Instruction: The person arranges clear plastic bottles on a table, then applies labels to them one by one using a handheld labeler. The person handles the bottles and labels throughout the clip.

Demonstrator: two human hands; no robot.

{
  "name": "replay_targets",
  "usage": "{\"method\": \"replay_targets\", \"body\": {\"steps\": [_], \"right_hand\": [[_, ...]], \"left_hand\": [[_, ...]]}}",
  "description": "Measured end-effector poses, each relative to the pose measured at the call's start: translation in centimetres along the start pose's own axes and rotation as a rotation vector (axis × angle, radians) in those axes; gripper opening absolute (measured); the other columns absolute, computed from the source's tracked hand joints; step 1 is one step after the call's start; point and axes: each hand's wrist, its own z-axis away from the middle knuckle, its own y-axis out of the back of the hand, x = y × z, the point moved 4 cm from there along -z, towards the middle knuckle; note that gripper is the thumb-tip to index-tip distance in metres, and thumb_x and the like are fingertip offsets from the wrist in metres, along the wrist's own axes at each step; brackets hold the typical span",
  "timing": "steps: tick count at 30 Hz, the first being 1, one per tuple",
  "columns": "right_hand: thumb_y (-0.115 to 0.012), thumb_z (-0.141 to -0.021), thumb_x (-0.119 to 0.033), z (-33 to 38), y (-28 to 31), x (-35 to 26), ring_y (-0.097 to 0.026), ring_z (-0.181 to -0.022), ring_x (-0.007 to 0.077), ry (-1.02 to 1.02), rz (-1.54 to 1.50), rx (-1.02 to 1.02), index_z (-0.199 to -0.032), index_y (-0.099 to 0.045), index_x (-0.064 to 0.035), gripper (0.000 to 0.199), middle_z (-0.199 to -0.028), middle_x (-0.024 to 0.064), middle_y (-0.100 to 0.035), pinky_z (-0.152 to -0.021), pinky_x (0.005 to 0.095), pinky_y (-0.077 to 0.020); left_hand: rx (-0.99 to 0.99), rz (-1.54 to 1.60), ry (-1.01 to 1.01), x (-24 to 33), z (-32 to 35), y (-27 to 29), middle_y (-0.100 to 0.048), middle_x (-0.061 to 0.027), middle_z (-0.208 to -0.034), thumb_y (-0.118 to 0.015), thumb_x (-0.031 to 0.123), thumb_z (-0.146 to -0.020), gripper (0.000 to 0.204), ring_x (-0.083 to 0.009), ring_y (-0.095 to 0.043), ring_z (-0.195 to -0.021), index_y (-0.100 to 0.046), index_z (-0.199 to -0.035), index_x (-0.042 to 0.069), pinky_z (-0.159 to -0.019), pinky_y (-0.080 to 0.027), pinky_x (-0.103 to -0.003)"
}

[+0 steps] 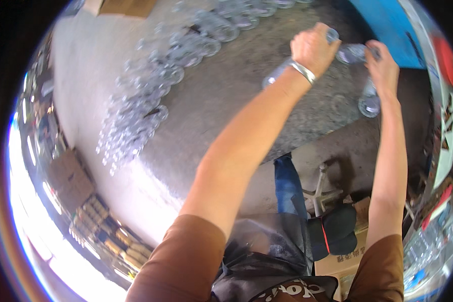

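Observation:
My left hand [314,49] is closed round a clear bottle [275,76]. The bottle's round end shows past my thumb side and its body runs behind my wrist, which wears a silver bracelet. My right hand [382,63] has its fingers bent at the end of another clear bottle [351,53], which lies between my two hands. Below that hand, a further clear bottle [369,104] shows its round base, its upper part hidden behind my hand. Whether my right hand grips one or both of these is hard to make out, as the hand is slightly blurred.
Rows of clear bottles [178,53] stand along the far left of the dark worktop [226,95]. A blue panel [390,30] rises at the far right. Under the worktop's near edge are a chair base [319,194] and a cardboard box [345,262]. More clear bottles [428,251] sit at lower right.

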Motion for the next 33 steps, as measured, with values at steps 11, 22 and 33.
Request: {"method": "replay_targets", "body": {"steps": [11, 22, 33], "right_hand": [[-0.072, -0.091, -0.011, 16.6, -8.1, -24.6, -0.066, -0.076, 0.0172, 0.005, -0.307, -0.355, -0.111, -0.066, -0.0065, 0.021, -0.104, 0.0102, -0.074, -0.071, 0.0333, -0.0534], [-0.071, -0.091, -0.006, 33.6, -25.2, -50.3, -0.067, -0.071, 0.0160, 0.343, -0.411, -0.728, -0.113, -0.064, -0.0048, 0.023, -0.106, 0.0079, -0.072, -0.062, 0.0296, -0.0533], [-0.073, -0.089, -0.005, 39.8, -32.2, -60.3, -0.071, -0.086, 0.0234, 0.406, -0.304, -0.838, -0.108, -0.064, -0.0038, 0.022, -0.111, 0.0123, -0.072, -0.070, 0.0326, -0.0555]], "left_hand": [[0.401, -0.028, 0.581, -12.6, 25.5, 31.8, -0.066, -0.0024, -0.079, -0.081, 0.019, -0.084, 0.030, -0.0102, -0.057, -0.065, -0.072, -0.112, 0.011, -0.064, -0.050, -0.027], [0.667, -0.472, 0.931, -36.9, 51.0, 58.3, -0.068, -0.0116, -0.074, -0.074, 0.032, -0.088, 0.034, -0.0252, -0.067, -0.067, -0.070, -0.112, 0.008, -0.066, -0.052, -0.037], [0.742, -0.370, 1.000, -46.2, 55.2, 64.1, -0.072, -0.0121, -0.079, -0.076, 0.033, -0.085, 0.035, -0.0287, -0.070, -0.072, -0.071, -0.110, 0.008, -0.071, -0.055, -0.039]]}}
